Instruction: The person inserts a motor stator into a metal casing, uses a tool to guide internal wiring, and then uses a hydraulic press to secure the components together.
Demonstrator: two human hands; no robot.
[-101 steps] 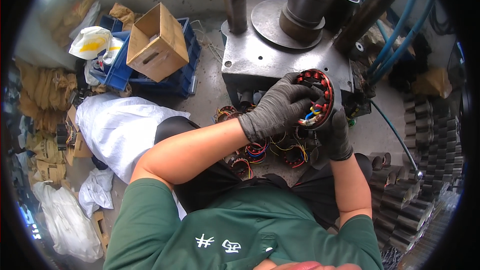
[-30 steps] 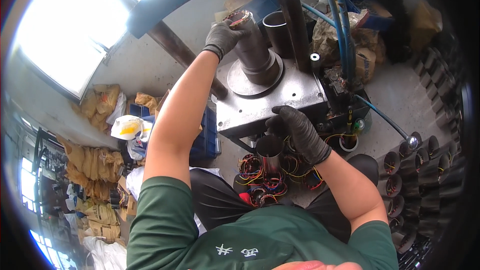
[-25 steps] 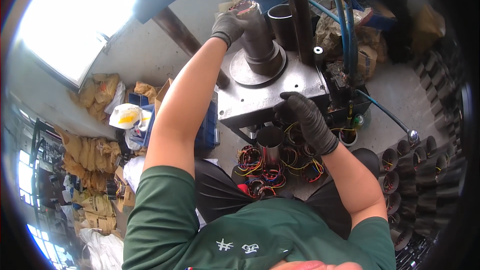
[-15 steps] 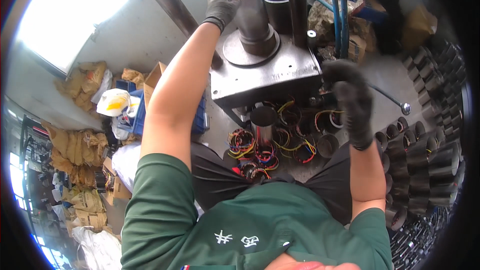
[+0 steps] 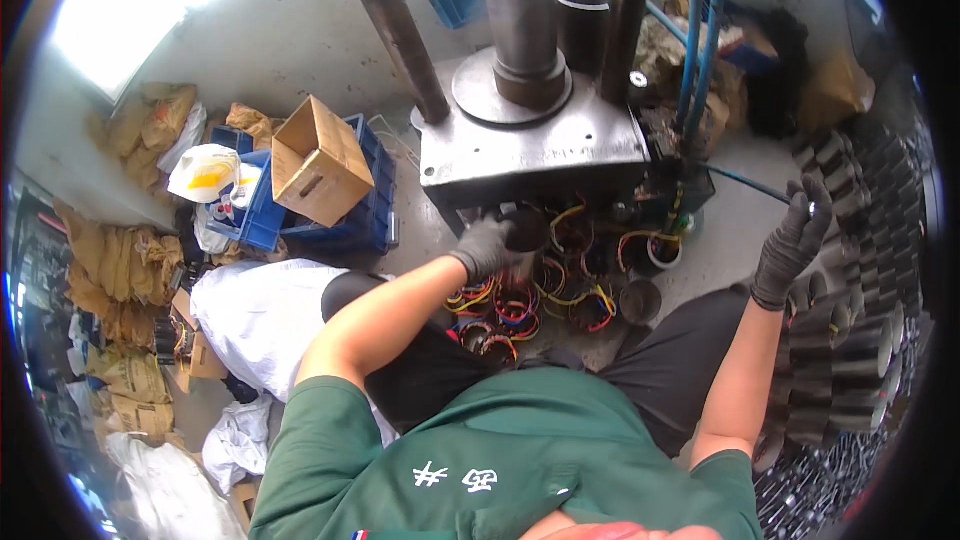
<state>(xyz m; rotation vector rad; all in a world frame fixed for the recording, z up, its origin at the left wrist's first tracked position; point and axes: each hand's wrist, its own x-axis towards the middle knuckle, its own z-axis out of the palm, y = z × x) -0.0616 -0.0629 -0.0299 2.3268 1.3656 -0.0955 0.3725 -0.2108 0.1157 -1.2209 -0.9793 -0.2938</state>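
Observation:
My right hand, in a dark glove, is closed round the knobbed end of a thin lever on the right of the press. My left hand, gloved too, is down in front of the press table, its fingers curled at the near-left rim of a dark metal cylinder. Several wound stators with red, yellow and blue wires stand around that cylinder on the floor. On the press table a metal sleeve stands upright on a round base, with copper windings showing at its top.
Two dark posts rise from the table. Behind the sleeve is a second dark cylinder. Blue hoses hang at the right. Rows of metal sleeves stand at far right. A cardboard box sits on blue crates at left.
My left hand has come down from the sleeve's top to the cylinder below the table front. My right hand has moved right, onto the lever's end. The sleeve now stands untouched.

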